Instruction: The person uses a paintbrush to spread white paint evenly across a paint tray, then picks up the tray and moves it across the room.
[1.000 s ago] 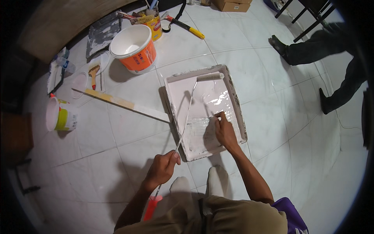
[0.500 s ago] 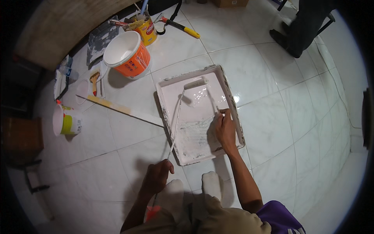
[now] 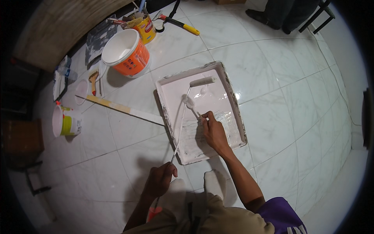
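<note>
My left hand (image 3: 159,178) is closed round the long thin rod of a paint roller (image 3: 202,81). The roller's pale sleeve hangs over the far part of a paint tray (image 3: 233,95) that lies on the floor in front of me. Pale pink paint (image 3: 173,84) fills the tray's far part, and a ribbed slope (image 3: 191,136) forms its near part. A spoon (image 3: 189,102) is pinched by its handle in my right hand (image 3: 213,132), over the middle of the tray. Its bowl points away from me, at the roller's rod; whether they touch I cannot tell.
Left of the tray lie a flat wooden strip (image 3: 117,106), a paintbrush (image 3: 93,82) and a tipped-over tub (image 3: 67,121). Beyond stand an orange-and-white bucket (image 3: 134,62), a yellow can (image 3: 147,31) of tools and a yellow-handled scraper (image 3: 179,24). A person's legs (image 3: 278,15) are at far right.
The spoon has come from beside the roller sleeve back toward me and left, with my right hand. The roller sleeve has shifted slightly right. The other person's feet have moved.
</note>
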